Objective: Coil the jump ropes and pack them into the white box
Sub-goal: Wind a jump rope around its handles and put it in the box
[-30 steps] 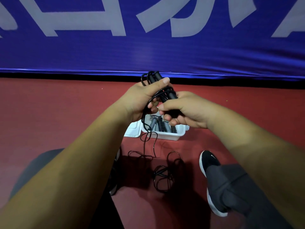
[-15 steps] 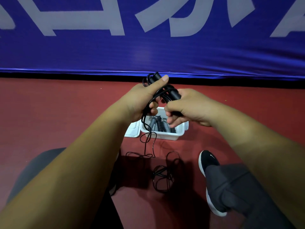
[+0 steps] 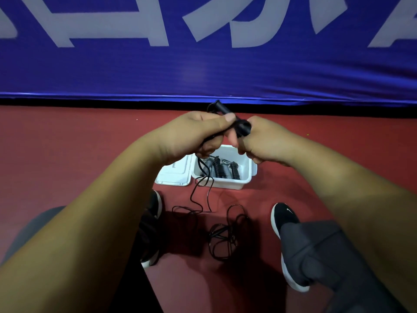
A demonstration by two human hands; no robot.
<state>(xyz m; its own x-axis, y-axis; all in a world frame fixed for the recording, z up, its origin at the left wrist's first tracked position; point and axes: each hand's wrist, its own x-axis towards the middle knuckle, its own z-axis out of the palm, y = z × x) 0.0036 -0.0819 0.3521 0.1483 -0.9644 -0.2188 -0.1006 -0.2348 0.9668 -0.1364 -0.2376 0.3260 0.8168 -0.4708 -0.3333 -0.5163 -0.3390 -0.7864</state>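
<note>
Both hands hold a black jump rope above the white box [image 3: 244, 177]. My left hand [image 3: 198, 134] grips the rope's black handles [image 3: 222, 109], thumb laid along them. My right hand [image 3: 264, 141] is curled round the lower end of the handles [image 3: 243, 128]. The thin black cord [image 3: 203, 199] hangs from my left hand past the box and lies in loose loops [image 3: 223, 236] on the red floor between my feet. Inside the box lie coiled ropes [image 3: 222, 169].
The box's white lid [image 3: 173, 175] lies open to its left. My black shoes [image 3: 282, 220] and grey trouser legs flank the loose cord. A blue banner [image 3: 203, 64] with white letters stands along the far edge of the red floor.
Both hands have turned the handles flatter and closed together over them. My right hand has shifted up round the lower end; the hanging cord has swung a little.
</note>
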